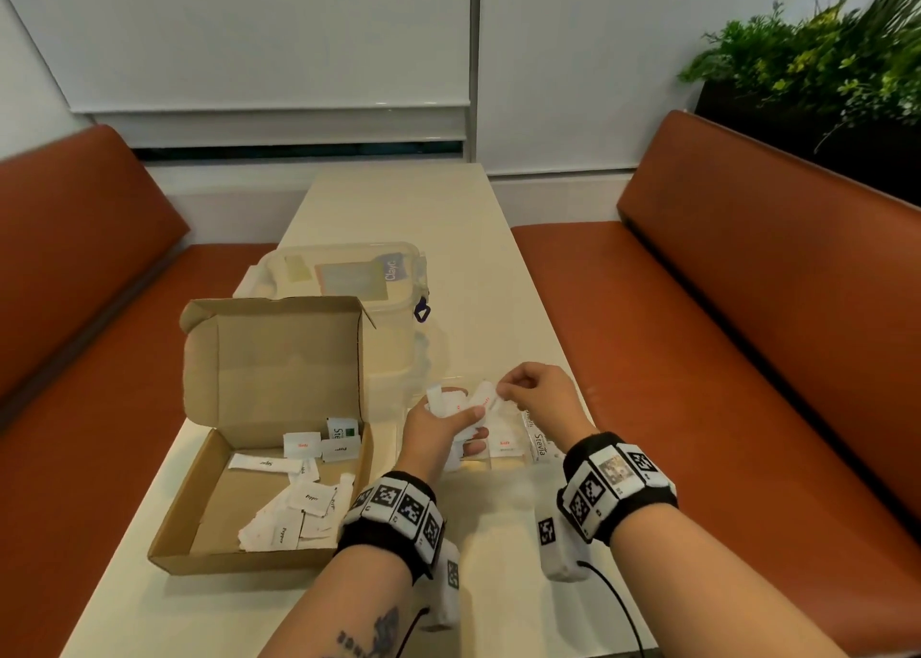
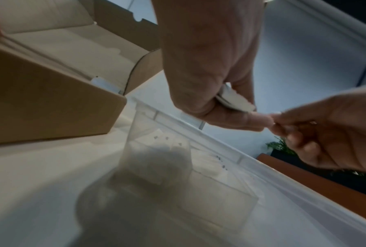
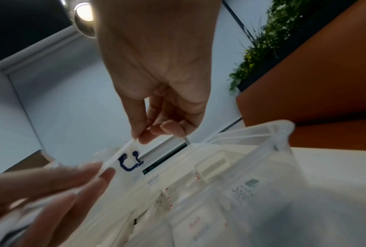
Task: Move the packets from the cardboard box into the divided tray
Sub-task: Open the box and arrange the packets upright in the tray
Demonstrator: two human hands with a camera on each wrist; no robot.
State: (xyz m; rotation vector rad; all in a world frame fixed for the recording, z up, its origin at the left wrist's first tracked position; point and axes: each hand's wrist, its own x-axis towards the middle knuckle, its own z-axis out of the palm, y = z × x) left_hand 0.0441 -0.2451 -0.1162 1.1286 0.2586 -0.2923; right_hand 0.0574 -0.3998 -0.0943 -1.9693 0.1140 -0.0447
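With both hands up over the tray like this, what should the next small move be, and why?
Probably the right hand should draw the packet it pinches clear of the bunch of packets the left hand holds, then lower it into a compartment of the divided tray directly below. The cardboard box also holds more packets to move.

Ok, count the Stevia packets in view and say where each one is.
2 that read clearly: one Stevia packet at the cardboard box's far right corner, a second Stevia packet in the divided tray's rightmost compartment. More may be hidden beside or beneath it.
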